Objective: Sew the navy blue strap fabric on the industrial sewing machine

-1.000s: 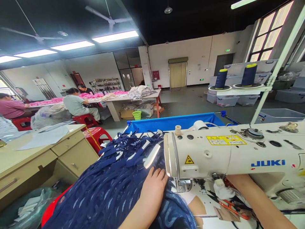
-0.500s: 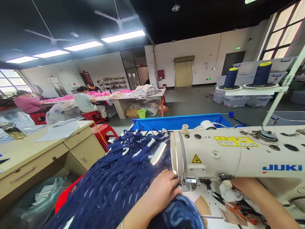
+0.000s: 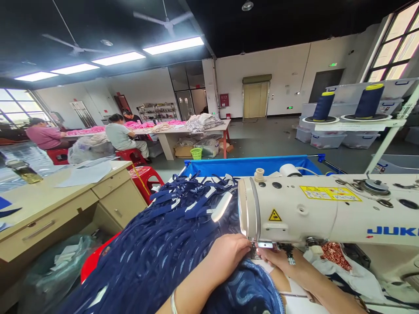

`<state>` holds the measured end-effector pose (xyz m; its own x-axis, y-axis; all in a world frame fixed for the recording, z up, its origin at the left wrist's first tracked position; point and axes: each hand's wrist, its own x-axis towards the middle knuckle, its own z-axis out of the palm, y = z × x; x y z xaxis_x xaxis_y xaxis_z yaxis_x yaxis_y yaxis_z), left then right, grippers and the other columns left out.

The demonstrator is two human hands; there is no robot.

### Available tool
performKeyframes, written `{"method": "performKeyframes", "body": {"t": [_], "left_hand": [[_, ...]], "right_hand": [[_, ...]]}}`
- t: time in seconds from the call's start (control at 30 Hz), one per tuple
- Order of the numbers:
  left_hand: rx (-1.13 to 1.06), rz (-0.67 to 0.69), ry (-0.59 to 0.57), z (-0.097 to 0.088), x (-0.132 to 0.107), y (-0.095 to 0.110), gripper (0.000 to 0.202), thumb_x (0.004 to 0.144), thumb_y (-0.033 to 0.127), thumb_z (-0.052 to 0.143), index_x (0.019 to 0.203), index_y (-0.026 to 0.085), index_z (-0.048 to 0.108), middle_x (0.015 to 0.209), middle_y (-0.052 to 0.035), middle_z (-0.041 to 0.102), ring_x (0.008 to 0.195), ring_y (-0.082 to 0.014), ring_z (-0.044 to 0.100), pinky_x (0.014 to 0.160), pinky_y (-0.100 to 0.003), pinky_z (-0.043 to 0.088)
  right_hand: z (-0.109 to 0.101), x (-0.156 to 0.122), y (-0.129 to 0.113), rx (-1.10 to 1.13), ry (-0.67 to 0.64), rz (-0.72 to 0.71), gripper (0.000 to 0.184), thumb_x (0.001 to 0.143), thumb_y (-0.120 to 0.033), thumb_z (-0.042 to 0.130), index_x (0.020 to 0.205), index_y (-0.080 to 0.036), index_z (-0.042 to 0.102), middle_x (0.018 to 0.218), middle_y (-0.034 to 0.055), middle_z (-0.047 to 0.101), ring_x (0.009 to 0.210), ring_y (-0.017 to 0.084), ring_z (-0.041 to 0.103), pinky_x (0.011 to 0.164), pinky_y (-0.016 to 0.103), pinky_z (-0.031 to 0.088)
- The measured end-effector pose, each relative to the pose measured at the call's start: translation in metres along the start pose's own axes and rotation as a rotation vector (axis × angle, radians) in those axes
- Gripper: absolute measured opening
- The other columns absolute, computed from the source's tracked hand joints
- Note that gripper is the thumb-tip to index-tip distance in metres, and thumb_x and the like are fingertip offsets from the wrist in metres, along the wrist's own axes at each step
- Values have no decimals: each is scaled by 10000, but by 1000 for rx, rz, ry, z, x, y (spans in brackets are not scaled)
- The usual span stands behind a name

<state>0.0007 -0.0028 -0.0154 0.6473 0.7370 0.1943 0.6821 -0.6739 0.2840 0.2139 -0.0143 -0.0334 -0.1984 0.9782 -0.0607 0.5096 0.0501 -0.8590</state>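
Navy fabric (image 3: 157,257) under left hand (image 3: 229,255)

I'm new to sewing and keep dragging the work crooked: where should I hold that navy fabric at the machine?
Probably grip the navy fabric at its flat edge by the presser foot, coming from the left of the needle. The bulk heaps leftward, and the machine head blocks the right. The left hand rests there.
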Motion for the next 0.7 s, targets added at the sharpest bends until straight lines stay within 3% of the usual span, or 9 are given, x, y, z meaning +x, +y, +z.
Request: {"method": "performKeyframes", "body": {"t": [0.1, 0.27, 0.37, 0.5, 0.63, 0.7], "left_hand": [[-4, 13, 12, 3, 0, -1, 219, 978, 338, 509, 932, 226, 691, 826, 5, 704, 782, -152, 656, 690, -218, 431], [-3, 32, 27, 6, -1, -2, 114, 919, 329, 617, 939, 246, 692, 834, 28, 712, 787, -149, 660, 694, -218, 424], [5, 31, 38, 7, -1, -1, 146, 933, 331, 593, 892, 236, 696, 821, 23, 713, 775, -148, 661, 692, -221, 426], [-11, -18, 28, 8, 0, 0, 166, 942, 313, 576, 881, 224, 702, 804, 15, 712, 752, -145, 656, 653, -214, 425], [12, -44, 28, 8, 1, 1, 136, 926, 295, 601, 855, 223, 692, 803, 21, 711, 752, -146, 657, 640, -207, 422], [30, -36, 25, 8, 1, 2, 129, 922, 289, 607, 845, 220, 683, 802, 19, 708, 753, -149, 656, 643, -207, 425]], "right_hand": [[18, 7, 9, -41, -78, -45, 343, 814, -505, 435, 730, -233, 626, 712, 26, 689, 710, 233, 636, 683, 328, 486], [46, 23, 40, -197, 11, -38, 315, 834, -480, 418, 749, -240, 604, 735, 11, 686, 703, 219, 621, 721, 341, 454], [48, 24, 47, -208, 36, -14, 328, 837, -496, 425, 768, -242, 622, 727, 11, 686, 692, 225, 627, 700, 337, 458], [45, 24, 53, -132, -28, -22, 407, 863, -561, 409, 783, -254, 663, 682, 5, 680, 667, 231, 636, 646, 325, 478], [50, 28, 56, -245, 108, 5, 322, 817, -541, 492, 780, -286, 686, 735, -6, 711, 761, 242, 656, 688, 304, 493], [54, 30, 56, -316, 154, 37, 274, 803, -491, 524, 744, -279, 687, 694, -1, 707, 710, 239, 659, 637, 291, 488]]}}
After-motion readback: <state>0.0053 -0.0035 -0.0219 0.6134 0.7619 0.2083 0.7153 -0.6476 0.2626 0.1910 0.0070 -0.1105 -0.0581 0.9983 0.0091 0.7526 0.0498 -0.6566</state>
